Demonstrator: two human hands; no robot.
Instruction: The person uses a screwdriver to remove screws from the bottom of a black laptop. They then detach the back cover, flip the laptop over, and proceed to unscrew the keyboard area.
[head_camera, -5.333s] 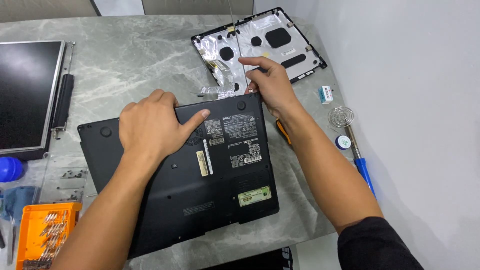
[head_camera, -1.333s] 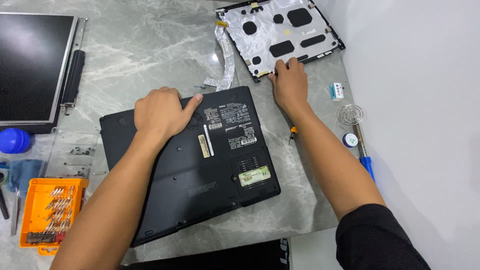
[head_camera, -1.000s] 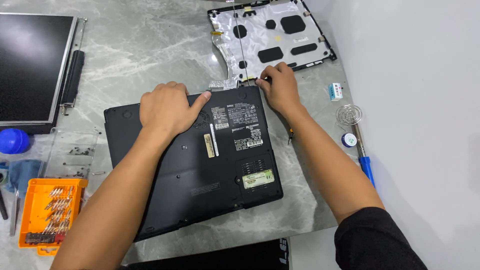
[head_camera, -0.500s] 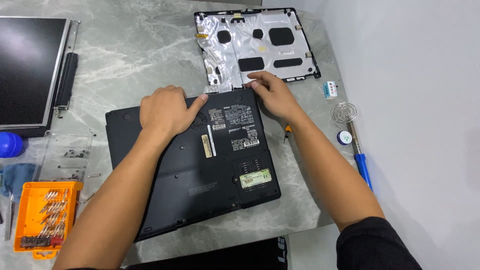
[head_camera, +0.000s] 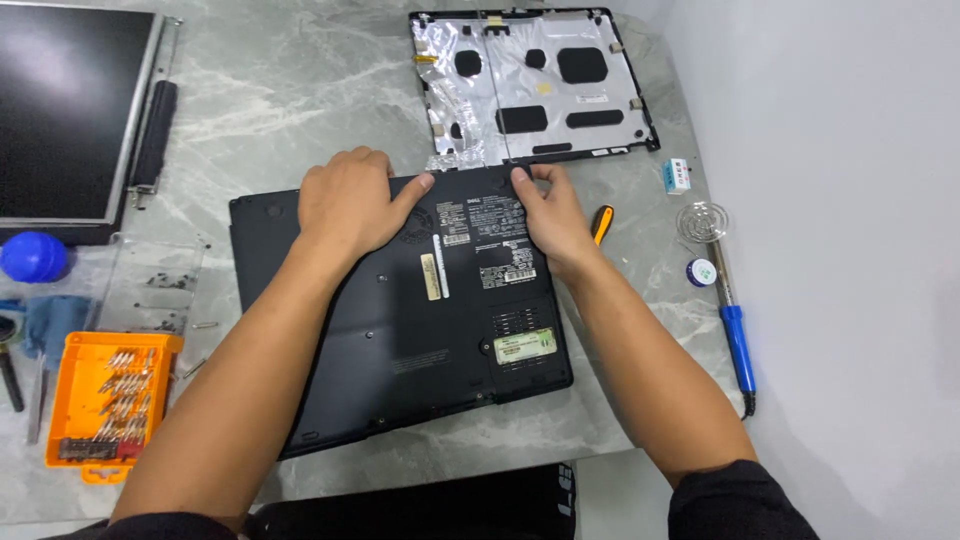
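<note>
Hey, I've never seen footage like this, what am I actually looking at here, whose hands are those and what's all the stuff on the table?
This is one picture from a camera worn on a person's head, looking down at their own two bare hands over a grey marble-patterned table. The left hand presses flat on a black laptop base that lies upside down. The right hand grips the base's far edge. Just beyond lies a detached lid cover lined with silvery foil. A flat screen panel sits far left, with an orange tray of screwdriver bits below it. On the right lie a blue-handled soldering iron and an orange-handled tool, partly hidden.
</note>
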